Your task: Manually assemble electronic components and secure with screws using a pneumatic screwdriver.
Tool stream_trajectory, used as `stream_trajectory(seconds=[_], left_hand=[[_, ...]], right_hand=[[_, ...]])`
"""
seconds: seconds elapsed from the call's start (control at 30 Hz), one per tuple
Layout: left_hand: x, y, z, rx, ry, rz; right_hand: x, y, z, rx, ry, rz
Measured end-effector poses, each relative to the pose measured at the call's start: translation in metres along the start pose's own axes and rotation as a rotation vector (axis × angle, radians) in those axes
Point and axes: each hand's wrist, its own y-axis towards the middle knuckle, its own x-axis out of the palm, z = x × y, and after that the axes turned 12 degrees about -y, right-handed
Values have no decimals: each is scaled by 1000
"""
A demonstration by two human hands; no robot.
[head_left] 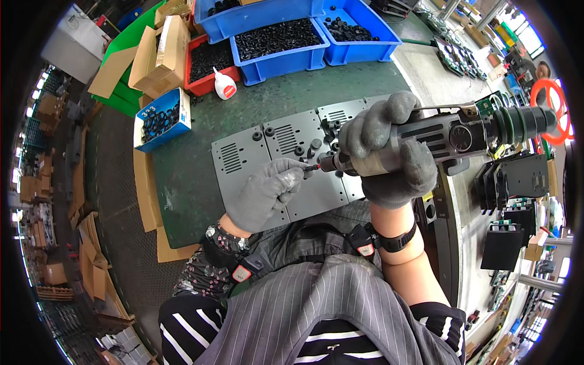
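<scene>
My right hand (pixel 389 152), in a grey glove, is closed around a grey and black power screwdriver (pixel 438 139) held level above the table, its nose pointing left. With thumb and forefinger pinched, my gloved left hand (pixel 271 191) holds a small black piece (pixel 309 168) against the tip of the driver's bit; whether it is a screw is too small to tell. Under both hands lie grey metal plates (pixel 234 179) with slots and holes, side by side. Several round black rubber feet (pixel 299 150) sit on them, partly hidden by the driver and the right hand.
Blue bins (pixel 277 67) and a red bin (pixel 210 82) of small black parts line the table's far side. A white squeeze bottle (pixel 224 85) stands before them. At left is a small blue box (pixel 163 121) of black rings. Stacked dark panels (pixel 517 182) stand at right.
</scene>
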Motion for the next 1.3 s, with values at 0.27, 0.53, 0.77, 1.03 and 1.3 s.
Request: stream_trajectory(seconds=[0.27, 0.53, 0.77, 1.03, 1.3], left_hand=[[18, -7, 26, -159, 339, -60], [-17, 39, 36, 226, 1305, 94], [-20, 74, 38, 401, 1453, 13], [-9, 116, 36, 313, 1237, 111], [-8, 118, 31, 314, 1356, 116]], right_hand=[[-30, 1, 2, 83, 379, 118], [-51, -1, 10, 79, 371, 259], [-50, 15, 19, 106, 107, 250], [-48, 68, 47, 73, -367, 280], [-34, 84, 69, 228, -498, 168]])
